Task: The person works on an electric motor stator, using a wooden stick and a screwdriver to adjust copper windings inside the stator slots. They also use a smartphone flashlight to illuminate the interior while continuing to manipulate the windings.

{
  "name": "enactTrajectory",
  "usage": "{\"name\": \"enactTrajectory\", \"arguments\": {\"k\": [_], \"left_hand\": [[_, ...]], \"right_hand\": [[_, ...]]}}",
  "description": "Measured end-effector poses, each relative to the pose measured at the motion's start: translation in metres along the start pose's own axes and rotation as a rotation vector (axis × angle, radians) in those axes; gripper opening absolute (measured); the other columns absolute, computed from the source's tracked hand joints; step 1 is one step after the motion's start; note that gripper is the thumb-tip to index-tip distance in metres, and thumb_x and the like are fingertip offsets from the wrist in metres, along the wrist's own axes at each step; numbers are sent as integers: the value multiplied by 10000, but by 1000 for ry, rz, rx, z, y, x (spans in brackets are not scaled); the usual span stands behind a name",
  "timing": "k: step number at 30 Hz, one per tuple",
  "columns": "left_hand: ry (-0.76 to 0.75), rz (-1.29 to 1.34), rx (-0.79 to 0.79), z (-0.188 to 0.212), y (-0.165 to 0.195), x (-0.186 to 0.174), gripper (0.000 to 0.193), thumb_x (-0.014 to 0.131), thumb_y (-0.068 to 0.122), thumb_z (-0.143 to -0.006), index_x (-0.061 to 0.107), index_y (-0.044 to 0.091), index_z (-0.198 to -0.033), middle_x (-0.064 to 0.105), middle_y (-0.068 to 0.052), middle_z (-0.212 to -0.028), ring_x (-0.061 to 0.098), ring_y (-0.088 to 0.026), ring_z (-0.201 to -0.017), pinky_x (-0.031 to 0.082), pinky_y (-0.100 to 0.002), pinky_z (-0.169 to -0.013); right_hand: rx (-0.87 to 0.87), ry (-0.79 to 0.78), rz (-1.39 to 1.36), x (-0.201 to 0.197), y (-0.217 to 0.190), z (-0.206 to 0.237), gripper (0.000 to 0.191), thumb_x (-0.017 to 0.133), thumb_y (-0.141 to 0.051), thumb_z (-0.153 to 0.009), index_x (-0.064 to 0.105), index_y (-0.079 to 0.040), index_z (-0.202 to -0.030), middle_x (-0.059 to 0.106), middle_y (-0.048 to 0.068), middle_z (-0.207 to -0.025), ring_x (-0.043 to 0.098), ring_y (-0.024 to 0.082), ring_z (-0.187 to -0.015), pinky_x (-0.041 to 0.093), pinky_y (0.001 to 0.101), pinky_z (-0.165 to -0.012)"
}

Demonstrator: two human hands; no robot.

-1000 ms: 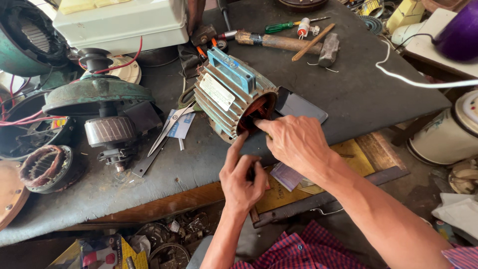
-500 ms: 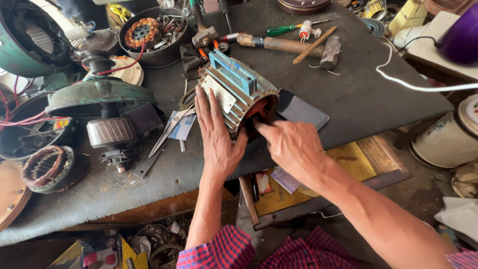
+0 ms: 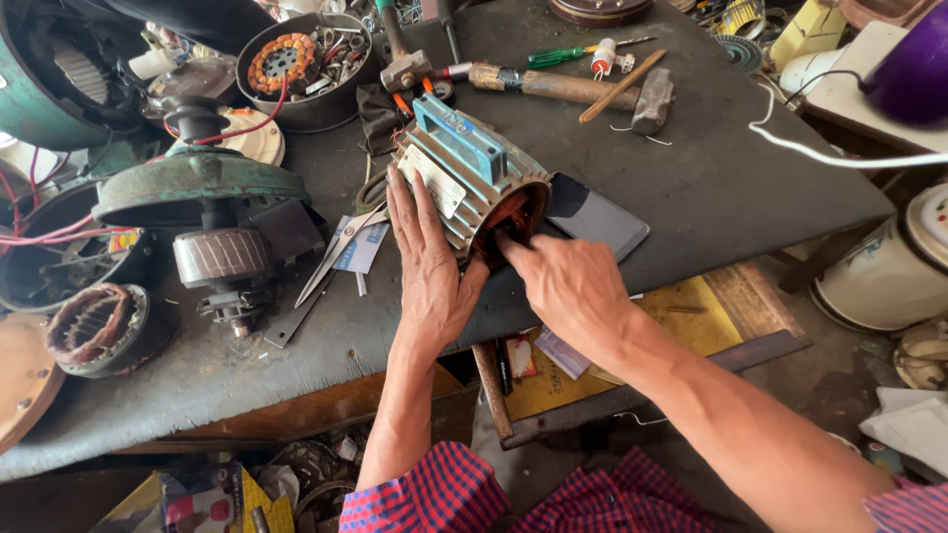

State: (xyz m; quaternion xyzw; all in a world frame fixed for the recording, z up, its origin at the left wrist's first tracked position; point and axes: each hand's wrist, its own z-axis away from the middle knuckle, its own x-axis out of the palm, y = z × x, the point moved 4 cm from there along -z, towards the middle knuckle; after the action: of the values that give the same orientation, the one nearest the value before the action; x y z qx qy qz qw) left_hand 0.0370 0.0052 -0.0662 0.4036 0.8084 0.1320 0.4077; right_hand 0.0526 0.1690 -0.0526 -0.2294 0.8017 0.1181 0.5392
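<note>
Motor stator (image 3: pixel 472 188): left hand (image 3: pixel 427 266) lying open, bracing its finned side; right hand (image 3: pixel 568 286) loosely curled, fingers probing the copper windings.

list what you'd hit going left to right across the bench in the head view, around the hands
loose stator winding → green fan motor → scissors → left hand → finned motor housing → right hand → dark flat tablet
</note>
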Motion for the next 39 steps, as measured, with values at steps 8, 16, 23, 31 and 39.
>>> {"name": "enactTrajectory", "arguments": {"k": [8,16,23,31,39], "left_hand": [[-1,7,8,0,4,-4,1076,677,59,-786,43,7,-1654,-15,-304,-1721,4,-519,-1609,151,-560,-1312],[-3,0,-4,0,3,-5,1067,685,61,-797,50,13,-1654,-12,-302,-1722,2,-519,-1607,145,-558,-1313],[6,13,14,1,5,-4,1076,684,61,-803,39,21,-1664,-14,-293,-1731,-2,-510,-1619,157,-549,-1322],[19,7,16,1,6,-5,1072,712,92,-829,40,25,-1663,0,-276,-1733,9,-490,-1621,143,-549,-1324],[54,18,34,5,8,-3,1061,718,96,-835,57,18,-1661,25,-283,-1733,34,-485,-1628,139,-532,-1334]], "right_hand": [[-25,66,6,3,1,2,400,540,-58,-958,693,-120,-1322,684,88,-719,585,172,-454,488,324,-400],[-29,102,-12,4,-1,0,412,555,-62,-925,703,-121,-1304,703,89,-748,600,189,-452,493,335,-404],[14,29,-24,3,1,-2,421,615,-29,-904,696,-121,-1307,732,110,-776,656,216,-503,528,355,-442],[43,95,-102,-1,1,-1,496,670,-25,-820,713,-170,-1293,750,101,-790,689,268,-554,540,388,-467],[41,120,-153,-10,0,8,552,688,-53,-775,687,-174,-1314,748,115,-788,699,330,-608,549,447,-511]]}}
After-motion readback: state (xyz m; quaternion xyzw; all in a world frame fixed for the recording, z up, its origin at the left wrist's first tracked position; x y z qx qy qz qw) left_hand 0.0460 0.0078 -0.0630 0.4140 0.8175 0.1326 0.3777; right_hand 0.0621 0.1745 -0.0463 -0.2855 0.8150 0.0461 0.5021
